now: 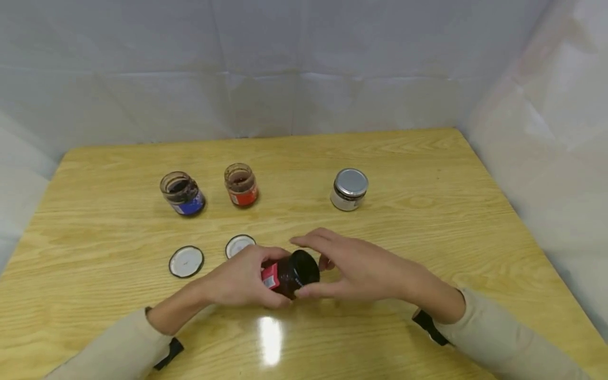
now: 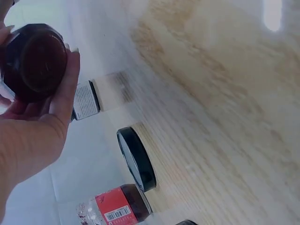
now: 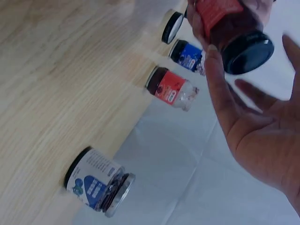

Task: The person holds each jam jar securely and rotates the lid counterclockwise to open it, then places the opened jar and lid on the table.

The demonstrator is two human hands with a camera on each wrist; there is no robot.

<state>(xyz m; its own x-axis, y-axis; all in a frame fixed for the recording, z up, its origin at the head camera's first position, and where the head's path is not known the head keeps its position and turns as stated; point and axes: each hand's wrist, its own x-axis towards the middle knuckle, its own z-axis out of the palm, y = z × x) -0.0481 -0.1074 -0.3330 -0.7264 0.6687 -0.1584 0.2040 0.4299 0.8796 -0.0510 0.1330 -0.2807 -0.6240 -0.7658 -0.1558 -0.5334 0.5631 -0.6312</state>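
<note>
My left hand (image 1: pixel 239 277) grips a dark jar (image 1: pixel 285 276) with a red label, held tilted above the table with its black lid (image 1: pixel 305 267) toward the right. In the left wrist view the round base of this jar (image 2: pixel 44 61) faces the camera, with fingers and thumb wrapped about its sides. Around the lid end, my right hand (image 1: pixel 353 264) is spread, its thumb tip right at the lid's edge and the other fingers standing off from it. The right wrist view shows a gap between most of those fingers and the lid (image 3: pixel 248 52).
On the wooden table (image 1: pixel 427 211) stand two lidless jars, one with a blue label (image 1: pixel 190 203) and one with a red label (image 1: pixel 244 197). Two lids (image 1: pixel 186 262) lie in front of them, one partly behind my left hand. A silver-lidded jar (image 1: pixel 350 187) stands farther right.
</note>
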